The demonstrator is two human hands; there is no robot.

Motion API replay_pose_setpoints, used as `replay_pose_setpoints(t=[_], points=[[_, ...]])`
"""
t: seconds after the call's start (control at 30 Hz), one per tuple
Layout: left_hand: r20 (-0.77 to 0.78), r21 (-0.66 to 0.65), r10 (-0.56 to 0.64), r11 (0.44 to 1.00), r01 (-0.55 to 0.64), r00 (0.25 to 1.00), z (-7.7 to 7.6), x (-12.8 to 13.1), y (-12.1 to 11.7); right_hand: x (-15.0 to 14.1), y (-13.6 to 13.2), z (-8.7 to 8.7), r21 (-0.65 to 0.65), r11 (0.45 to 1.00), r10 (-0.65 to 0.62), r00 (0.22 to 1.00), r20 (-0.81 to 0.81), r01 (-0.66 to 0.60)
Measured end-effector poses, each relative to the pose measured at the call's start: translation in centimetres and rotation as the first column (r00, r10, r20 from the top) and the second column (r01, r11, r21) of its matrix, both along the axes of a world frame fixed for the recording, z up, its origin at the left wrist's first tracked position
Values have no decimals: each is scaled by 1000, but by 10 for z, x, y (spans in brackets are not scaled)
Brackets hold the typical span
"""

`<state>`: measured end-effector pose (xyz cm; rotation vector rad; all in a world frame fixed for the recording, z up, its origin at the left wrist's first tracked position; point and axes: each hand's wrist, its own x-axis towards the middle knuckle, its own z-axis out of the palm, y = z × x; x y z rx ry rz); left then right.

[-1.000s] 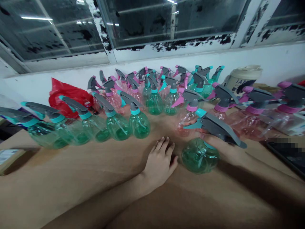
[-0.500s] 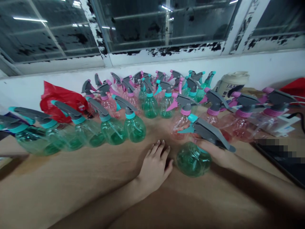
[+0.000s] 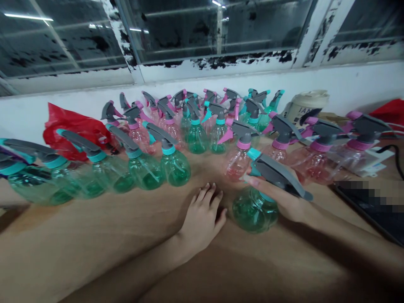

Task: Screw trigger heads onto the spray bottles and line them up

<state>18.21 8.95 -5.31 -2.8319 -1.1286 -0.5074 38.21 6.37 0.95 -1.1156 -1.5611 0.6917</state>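
Well, bottles (image 3: 175,168) crowd brown table (image 3: 94,240), windows (image 3: 189,35) behind.

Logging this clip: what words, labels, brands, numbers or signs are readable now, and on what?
"IAM": dark letters on the pale tub; spacing unclear.
"co": sideways near the tub's left edge; small, so unsure.
Print under "IAM": too blurred to read.
Dark device: corner masked by blocks; no text legible.
Spray bottles: no readable text.
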Motion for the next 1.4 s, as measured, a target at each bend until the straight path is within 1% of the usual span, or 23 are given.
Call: replay_pose_setpoints(t=[0.1, 0.2, 0.37, 0.47, 0.63, 0.83, 1.07, 1.2, 1.27, 1.4], points=[[2, 12, -5, 1000, 5, 1000, 0, -1, 0, 0, -1, -3, 13, 1000, -23, 999, 26, 23], [-9, 11, -3, 1000, 3, 1000, 1, -1, 1, 0, -2, -1, 3, 1000, 11, 999, 48, -12], [-25, 8, -1, 1000, 2, 1000, 1, -1, 1, -2, 1, 3, -50, 993, 98, 989, -108, -104], [-8, 19, -3, 1000, 3, 1000, 0, -1, 1, -3, 2, 4, -28, 990, 132, 982, -138, -137], [-19, 27, -8, 1000, 9, 1000, 0, -2, 2, -4, 1, 6, 6, 991, 131, 988, -87, -131], [-35, 15, -6, 1000, 6, 999, 0, -2, 1, -3, 1, 7, -22, 987, 153, 982, -111, -156], [-31, 17, -8, 1000, 9, 999, 1, -1, 2, -2, 1, 9, 19, 993, 118, 992, -35, -118], [-35, 15, -9, 1000, 10, 999, 0, -1, 2, 0, 2, 10, 68, 996, 57, 995, 80, -63], [-28, 20, -17, 1000, 18, 999, 0, -1, 3, 0, 0, 11, 67, 996, 51, 992, 112, -59], [-19, 31, -22, 999, 22, 1000, 0, -2, 3, 1, -2, 11, 68, 996, 61, 995, 73, -66]])
